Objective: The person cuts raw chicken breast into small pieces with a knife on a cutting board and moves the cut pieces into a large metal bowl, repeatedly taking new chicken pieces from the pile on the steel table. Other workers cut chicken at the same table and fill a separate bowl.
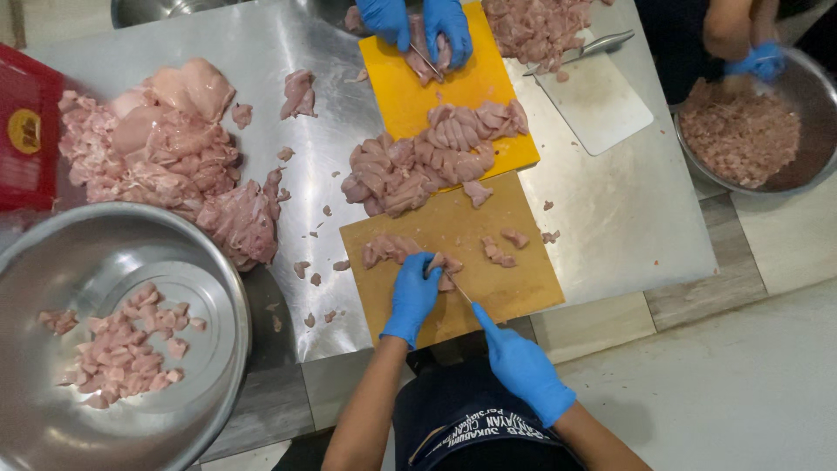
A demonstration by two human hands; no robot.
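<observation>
Two blue-gloved hands worked over a tan wooden cutting board [506, 288] at the near edge of the steel desk [610, 218]. Left hand [411, 296] pressed down on a strip of raw pink chicken [397, 249] lying on the board's left part, fingers [427, 266] curled and closed on the meat. Right hand [523, 368] sat off the board's near edge, fingers closed round a thin-bladed knife [460, 290] w/ the blade angled up-left, tip touching the chicken just beside the left hand. Few cut bits lay on the board's right part, apart from the strip.

Beyond it, touching its far edge, a yellow plastic cutting board [410, 96] carried a heap of sliced chicken [436, 153]. At its far end another person's blue-gloved hands [417, 22] held meat. Left on the desk: big pile of whole raw chicken breasts [174, 148]. Near left, a large round steel bowl [218, 288] w/ diced chicken inside. Far right, a white cutting board [602, 100] w/ a knife on it, and a second steel bowl [806, 96] of diced meat w/ a third person's gloved hand in it.
</observation>
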